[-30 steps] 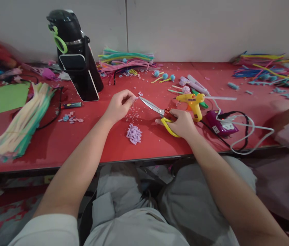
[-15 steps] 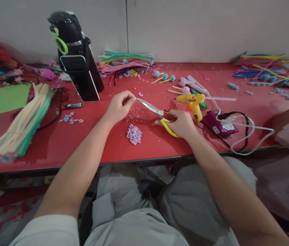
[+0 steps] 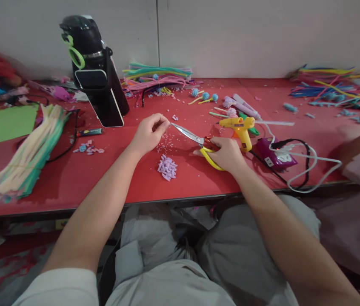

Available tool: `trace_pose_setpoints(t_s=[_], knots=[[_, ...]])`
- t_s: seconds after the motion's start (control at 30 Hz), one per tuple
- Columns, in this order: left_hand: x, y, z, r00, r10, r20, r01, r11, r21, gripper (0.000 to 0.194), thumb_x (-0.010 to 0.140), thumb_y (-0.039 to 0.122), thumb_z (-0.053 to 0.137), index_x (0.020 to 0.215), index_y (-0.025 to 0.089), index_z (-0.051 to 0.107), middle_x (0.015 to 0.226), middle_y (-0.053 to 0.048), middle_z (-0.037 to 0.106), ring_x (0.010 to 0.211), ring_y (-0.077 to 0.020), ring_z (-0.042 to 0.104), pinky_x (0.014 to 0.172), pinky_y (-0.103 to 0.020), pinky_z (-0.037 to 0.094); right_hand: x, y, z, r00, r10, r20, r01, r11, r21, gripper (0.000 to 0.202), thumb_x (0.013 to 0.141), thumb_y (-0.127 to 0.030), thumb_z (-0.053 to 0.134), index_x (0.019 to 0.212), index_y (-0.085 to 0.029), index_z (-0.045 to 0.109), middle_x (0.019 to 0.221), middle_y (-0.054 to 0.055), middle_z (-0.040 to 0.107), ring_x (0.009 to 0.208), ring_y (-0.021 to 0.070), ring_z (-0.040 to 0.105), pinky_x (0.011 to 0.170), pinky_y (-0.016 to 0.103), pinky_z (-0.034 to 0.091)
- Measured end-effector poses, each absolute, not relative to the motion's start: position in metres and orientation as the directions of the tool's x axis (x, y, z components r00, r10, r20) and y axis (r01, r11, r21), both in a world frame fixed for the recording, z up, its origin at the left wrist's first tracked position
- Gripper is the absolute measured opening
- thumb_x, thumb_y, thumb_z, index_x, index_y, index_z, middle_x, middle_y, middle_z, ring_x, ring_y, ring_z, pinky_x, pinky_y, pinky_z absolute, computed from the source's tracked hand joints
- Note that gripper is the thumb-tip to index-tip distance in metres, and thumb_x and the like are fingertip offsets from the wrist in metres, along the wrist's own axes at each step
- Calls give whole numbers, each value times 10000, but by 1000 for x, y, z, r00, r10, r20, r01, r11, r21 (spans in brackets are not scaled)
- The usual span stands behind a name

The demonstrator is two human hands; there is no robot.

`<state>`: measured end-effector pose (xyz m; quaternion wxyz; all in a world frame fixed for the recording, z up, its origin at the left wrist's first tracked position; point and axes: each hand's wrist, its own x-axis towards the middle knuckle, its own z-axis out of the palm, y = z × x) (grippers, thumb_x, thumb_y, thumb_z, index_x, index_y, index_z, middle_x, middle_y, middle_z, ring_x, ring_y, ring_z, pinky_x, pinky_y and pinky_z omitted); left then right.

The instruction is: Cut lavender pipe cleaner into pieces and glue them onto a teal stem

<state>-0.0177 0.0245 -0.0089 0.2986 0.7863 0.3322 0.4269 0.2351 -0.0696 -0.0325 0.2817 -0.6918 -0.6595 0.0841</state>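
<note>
Black bottle (image 3: pixel 88 41), contents hidden, scissors (image 3: pixel 195 137) in right grip (image 3: pixel 227 154)

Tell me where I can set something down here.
Front edge, between the purple pile and the right hand; at left, between the stem bundle and the left forearm, in front of the scraps. Both look nearly bare. Crowded: around the bottle, and around the glue gun and purple box.
</note>
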Motion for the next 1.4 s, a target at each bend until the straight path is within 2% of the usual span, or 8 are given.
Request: trace_pose_setpoints(t_s=[0.3, 0.67, 0.93, 1.4], knots=[[-17, 24, -9, 409, 776, 480, 264, -604, 752, 205, 954, 320, 594, 783, 206, 582, 675, 1, 564, 617, -127, 513, 609, -282, 411, 233, -73, -29, 128, 959, 252, 851, 24, -524, 699, 655, -866, 627, 587, -228, 348, 547, -39, 336, 569, 118, 294, 548, 299, 227], [-17, 23, -8, 401, 783, 475, 248, -592, 766, 201, 949, 285, 586, 765, 205, 574, 676, 6, 558, 612, -120, 505, 600, -279, 406, 234, -72, -31, 118, 961, 252, 860, 28, -510, 706, 645, -847, 659, 566, -225, 335, 534, -42, 336, 559, 110, 285, 544, 296, 201], [-17, 25, -9, 402, 833, 380, 219, -490, 843, 300, 987, 277, 497, 700, 196, 532, 661, -3, 537, 590, -121, 479, 561, -283, 389, 235, -72, -33, 117, 959, 257, 851, 36, -524, 681, 657, -822, 676, 584, -228, 351, 536, -43, 340, 560, 115, 292, 542, 294, 216], [-16, 20, -3, 406, 813, 417, 294, -549, 783, 324, 980, 275, 521, 667, 194, 504, 606, 16, 502, 557, -111, 442, 546, -283, 337, 235, -73, -30, 103, 964, 245, 848, 44, -528, 683, 647, -826, 673, 587, -223, 359, 549, -49, 330, 567, 107, 271, 542, 290, 213]])
